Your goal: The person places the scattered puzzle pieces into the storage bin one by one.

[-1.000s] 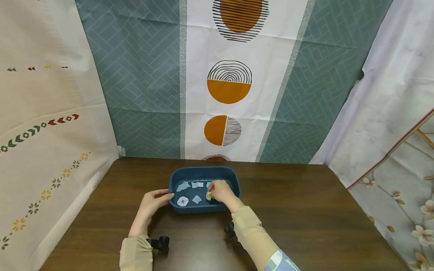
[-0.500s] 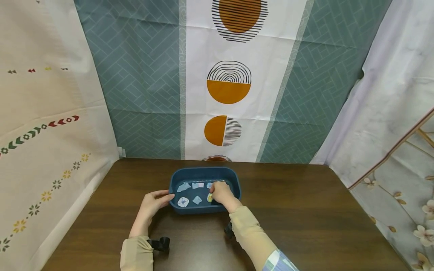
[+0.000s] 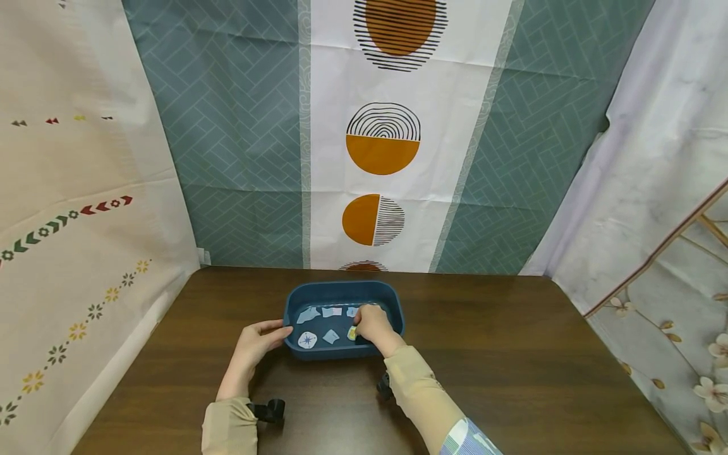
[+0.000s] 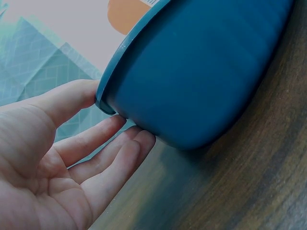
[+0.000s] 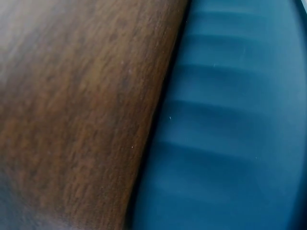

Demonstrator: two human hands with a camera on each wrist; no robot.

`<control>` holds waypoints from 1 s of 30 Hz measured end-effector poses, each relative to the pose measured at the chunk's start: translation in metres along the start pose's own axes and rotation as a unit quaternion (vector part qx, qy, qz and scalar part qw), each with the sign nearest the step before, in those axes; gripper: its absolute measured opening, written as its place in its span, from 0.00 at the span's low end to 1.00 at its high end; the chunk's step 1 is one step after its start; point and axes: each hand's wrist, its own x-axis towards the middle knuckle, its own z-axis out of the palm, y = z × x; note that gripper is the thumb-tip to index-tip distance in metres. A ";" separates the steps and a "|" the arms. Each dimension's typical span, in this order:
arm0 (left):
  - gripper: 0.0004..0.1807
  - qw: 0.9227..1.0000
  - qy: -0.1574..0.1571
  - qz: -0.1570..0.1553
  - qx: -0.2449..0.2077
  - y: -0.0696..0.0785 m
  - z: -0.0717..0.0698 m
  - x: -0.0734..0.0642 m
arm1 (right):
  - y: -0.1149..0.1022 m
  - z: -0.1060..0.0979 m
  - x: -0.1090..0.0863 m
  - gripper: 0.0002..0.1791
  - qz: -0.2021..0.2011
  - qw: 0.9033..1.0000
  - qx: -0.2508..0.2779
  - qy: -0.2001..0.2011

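Note:
A dark blue plastic tub (image 3: 344,354) stands on the table. My left hand (image 3: 257,344) holds its left end; in the left wrist view the thumb is over the rim and the fingers (image 4: 108,158) touch the outer wall below. My right hand (image 3: 375,325) reaches into the right half of the tub with curled fingers, at a small flat yellow-and-white piece (image 3: 352,333); its fingertips are hidden. Several flat pieces lie in two rows: a white one with a compass star (image 3: 307,340), a pale blue one (image 3: 331,336), a pink-and-blue one (image 3: 332,311) and a jagged light blue one (image 3: 308,315).
The brown wooden table (image 3: 483,354) extends around the tub. Patterned cloths hang behind it (image 3: 244,221) and on both sides. Black camera mounts (image 3: 268,409) sit at both wrists. The right wrist view shows only the tub's ribbed outer wall (image 5: 225,124) and the table.
The right hand and the yellow-and-white piece have shifted slightly right and lower, and the piece looks flatter against the tub floor. The left hand keeps its hold on the rim.

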 end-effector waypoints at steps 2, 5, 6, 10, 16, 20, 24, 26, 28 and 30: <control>0.31 1.000 0.002 -0.003 -0.003 0.000 0.000 0.000 | 0.001 0.000 0.000 0.07 0.002 1.000 0.002 0.001; 0.31 1.000 0.002 -0.005 -0.003 0.000 0.001 -0.001 | 0.002 0.001 0.000 0.07 0.001 1.000 0.002 0.000; 0.31 1.000 0.002 -0.006 -0.004 0.000 0.001 -0.001 | 0.002 0.001 0.000 0.07 0.001 1.000 0.002 0.001; 0.31 1.000 0.001 -0.006 -0.003 0.000 0.001 -0.002 | 0.002 0.002 0.000 0.06 -0.003 1.000 0.002 0.002; 0.30 1.000 0.002 -0.011 0.003 0.001 0.001 -0.002 | -0.001 -0.002 -0.002 0.07 0.001 1.000 0.017 -0.004; 0.30 1.000 0.001 -0.012 0.009 0.002 0.001 -0.002 | -0.002 -0.008 -0.005 0.07 -0.001 1.000 0.022 -0.008; 0.31 1.000 0.000 -0.013 0.010 0.002 0.002 -0.003 | -0.002 -0.015 -0.008 0.07 -0.009 1.000 0.019 -0.006; 0.31 1.000 0.000 -0.012 0.010 0.003 0.002 -0.003 | -0.002 -0.019 -0.010 0.07 -0.012 1.000 0.020 -0.006; 0.31 1.000 0.001 -0.013 0.012 0.003 0.002 -0.003 | -0.001 -0.022 -0.012 0.07 -0.016 1.000 0.022 -0.003; 0.31 1.000 0.000 -0.013 0.014 0.003 0.002 -0.003 | -0.001 -0.025 -0.015 0.07 -0.018 1.000 0.026 0.001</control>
